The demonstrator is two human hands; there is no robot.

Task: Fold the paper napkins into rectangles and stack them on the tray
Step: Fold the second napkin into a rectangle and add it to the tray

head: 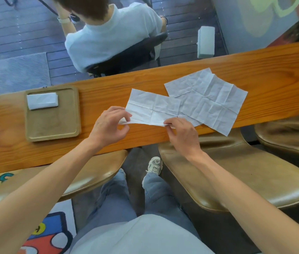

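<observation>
A white paper napkin point(151, 109) lies creased on the wooden counter, its near edge lifted off the wood. My left hand point(109, 125) pinches the napkin's near left corner. My right hand point(181, 133) pinches its near right corner. To the right, unfolded napkins point(211, 99) lie flat and overlapping, one corner past the counter's front edge. At the left, a tan tray point(53, 123) carries one folded white napkin point(42, 100) in its far left part.
The wooden counter point(264, 70) runs narrow from left to right. Brown padded stools point(236, 173) stand under its near side. Beyond the far edge a person in a light shirt point(108, 37) sits on a dark chair, back turned.
</observation>
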